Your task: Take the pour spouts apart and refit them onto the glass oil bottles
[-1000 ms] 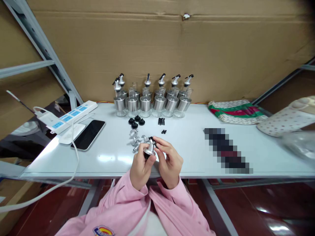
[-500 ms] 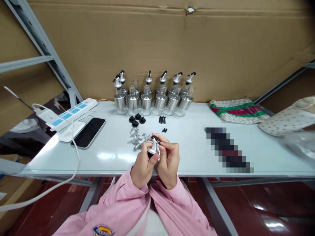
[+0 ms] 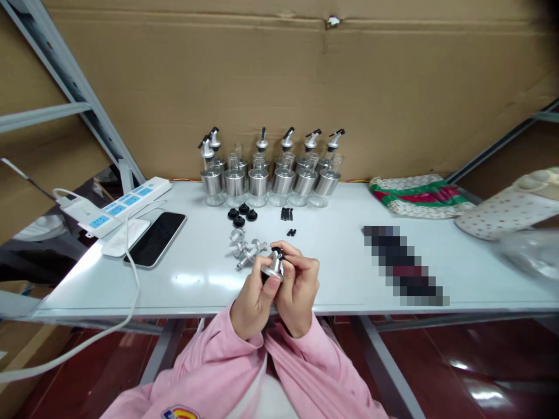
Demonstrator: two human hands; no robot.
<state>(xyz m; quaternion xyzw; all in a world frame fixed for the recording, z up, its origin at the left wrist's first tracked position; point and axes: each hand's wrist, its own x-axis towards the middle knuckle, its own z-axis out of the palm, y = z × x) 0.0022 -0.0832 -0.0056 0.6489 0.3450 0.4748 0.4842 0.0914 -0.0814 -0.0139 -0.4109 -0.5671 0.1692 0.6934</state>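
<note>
both hands (image 3: 279, 288) around one pourer cap (image 3: 273, 266), spout tilted up-right

A small silver pourer cap (image 3: 273, 267) with a flared metal skirt and a black stopper piece at its top is sitting pinched between both hands, just above the near edge of the counter (image 3: 340, 262). It is tilting with its narrow black tip pointing toward 12 o'clock and its wide rim facing 6 o'clock. The left hand (image 3: 252, 299) is gripping it from 8 o'clock; the right hand (image 3: 300, 288) is closing on it from 3 o'clock.
</note>
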